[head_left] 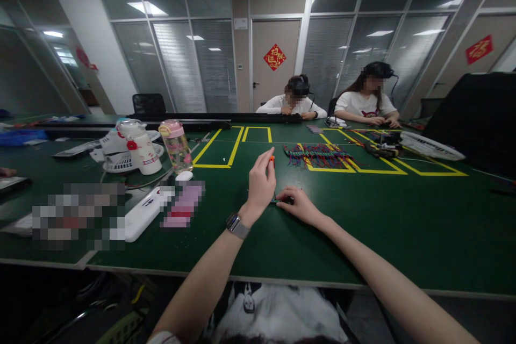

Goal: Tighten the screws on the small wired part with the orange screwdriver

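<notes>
Left hand (261,185): raised upright over the green tabletop (387,226), fingers together, thumb closed against them on a small orange item (271,159); grey-banded wristwatch (237,226) at its wrist. Right hand (300,205): low at the tabletop, fingers bent, tips at a small green piece (274,201) with dark leads; whether it is pinched or merely touched, I cannot tell. The green piece: between the two hands, just below the left palm, partly hidden by fingers. Beyond the right hand, slightly to its right: one row of wired pieces (318,156), red and blue leads, lying across yellow tape outlines (332,170). Farther right: a black device (385,145). To the left of the left hand: a pink-lidded bottle (176,148), clear-walled; a white bottle (144,149) beside it; nearer the front, a long white case (144,216). Past both hands, at the far side: two people (292,105), seated, wearing dark headgear.
</notes>
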Motion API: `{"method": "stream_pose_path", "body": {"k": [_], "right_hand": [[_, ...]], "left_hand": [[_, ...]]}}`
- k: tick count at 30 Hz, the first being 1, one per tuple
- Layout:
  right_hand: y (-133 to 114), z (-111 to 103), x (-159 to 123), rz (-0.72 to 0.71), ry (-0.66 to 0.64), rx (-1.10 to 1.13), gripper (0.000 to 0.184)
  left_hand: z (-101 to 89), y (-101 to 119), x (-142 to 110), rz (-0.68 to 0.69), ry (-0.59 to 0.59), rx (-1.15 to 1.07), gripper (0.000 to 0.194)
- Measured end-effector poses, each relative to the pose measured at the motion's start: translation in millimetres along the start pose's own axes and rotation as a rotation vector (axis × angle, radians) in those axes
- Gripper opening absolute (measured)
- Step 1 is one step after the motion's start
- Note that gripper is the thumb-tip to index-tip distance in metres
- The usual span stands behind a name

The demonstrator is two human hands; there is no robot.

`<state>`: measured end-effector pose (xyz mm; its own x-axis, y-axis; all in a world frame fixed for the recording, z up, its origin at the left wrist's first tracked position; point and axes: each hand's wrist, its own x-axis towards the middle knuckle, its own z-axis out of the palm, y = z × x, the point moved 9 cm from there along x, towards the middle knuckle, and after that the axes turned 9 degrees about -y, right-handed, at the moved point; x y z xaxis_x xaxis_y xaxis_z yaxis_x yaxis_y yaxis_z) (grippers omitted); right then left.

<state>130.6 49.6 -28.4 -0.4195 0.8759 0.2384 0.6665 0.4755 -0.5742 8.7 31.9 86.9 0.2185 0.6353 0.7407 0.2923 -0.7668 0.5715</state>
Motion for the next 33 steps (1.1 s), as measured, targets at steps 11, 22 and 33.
{"method": "stream_pose_path", "body": {"k": [11,22,33], "right_hand": [[-0.4,-0.4,0.1,0.006,0.009,-0.002,0.010],[1.1,0.4,-0.4,-0.003,-0.012,-0.011,0.012],[-2.1,0.0,0.2,-0.009,0.000,-0.007,0.011]], "left_hand": [[9.7,12.6,-0.3,0.030,-0.126,-0.157,0.025],[-16.1,-33.1,0.7,-0.234,0.154,-0.183,0.020],[4.1,11.8,0.1,0.083,-0.064,0.016,0.034]]}}
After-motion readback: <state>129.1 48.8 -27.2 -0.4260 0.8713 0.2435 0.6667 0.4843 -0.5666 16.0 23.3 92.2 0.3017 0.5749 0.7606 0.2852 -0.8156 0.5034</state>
